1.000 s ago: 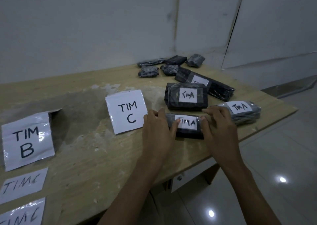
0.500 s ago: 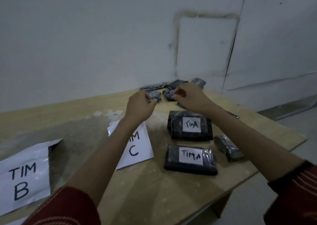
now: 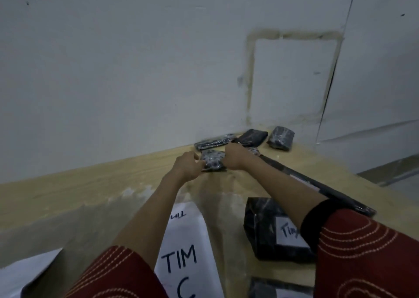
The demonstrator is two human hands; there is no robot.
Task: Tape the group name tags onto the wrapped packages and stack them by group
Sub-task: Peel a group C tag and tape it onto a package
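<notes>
A wooden table [image 3: 90, 184] stands against a white wall [image 3: 113, 59].

Apparently left hand [image 3: 189, 168] and right hand [image 3: 234, 159] grip one package [image 3: 213, 162] (near wall [image 3: 136, 70]).

Short dark red fabric left sleeve [image 3: 118, 275] crossed by rows of pale stitched lines, matching dark red right sleeve [image 3: 362, 252] stitched with pale looping curves, edged by a black cuff band [image 3: 314, 220], forearms, left grip [image 3: 188, 168] and right grip [image 3: 235, 159] left uncovered
</notes>
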